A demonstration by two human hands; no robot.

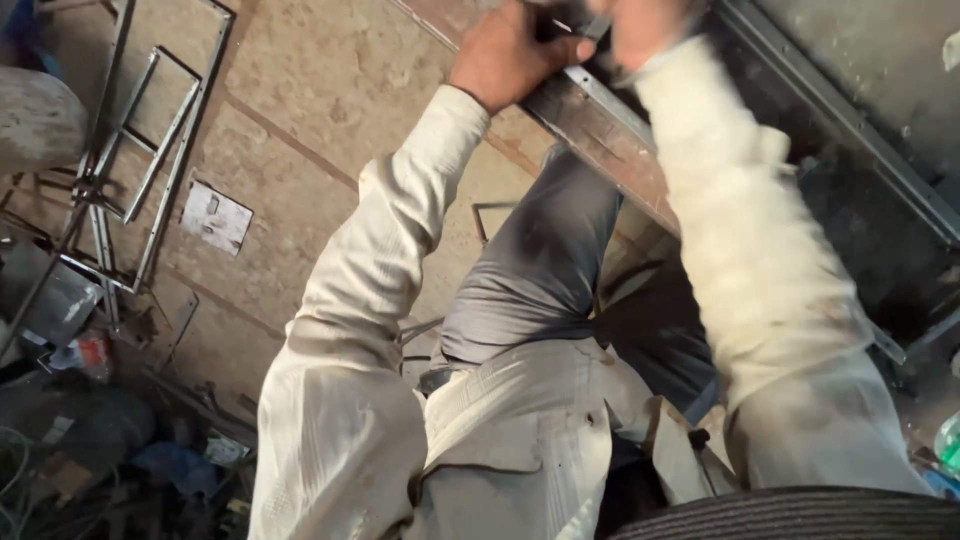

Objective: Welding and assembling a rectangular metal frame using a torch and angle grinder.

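Left hand [505, 55]: fingers wrapped closed around the edge of a long metal bar [600, 130] running diagonally beneath them. Right hand [640, 30]: blurred, just beside the left fingers on the same bar; grip cannot be determined. Welded metal frame [140, 150] lies well apart on the stone floor [320, 120].

Soft, even daylight throughout; motion blur smears the right sleeve [750, 250], corners dim.

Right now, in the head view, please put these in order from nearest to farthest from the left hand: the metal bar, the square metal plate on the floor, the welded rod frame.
1. metal bar: under the left hand, which grips it at the top of the view.
2. square metal plate: on the stone floor, lower left of the hand.
3. welded rod frame: farther left, lying across the floor.
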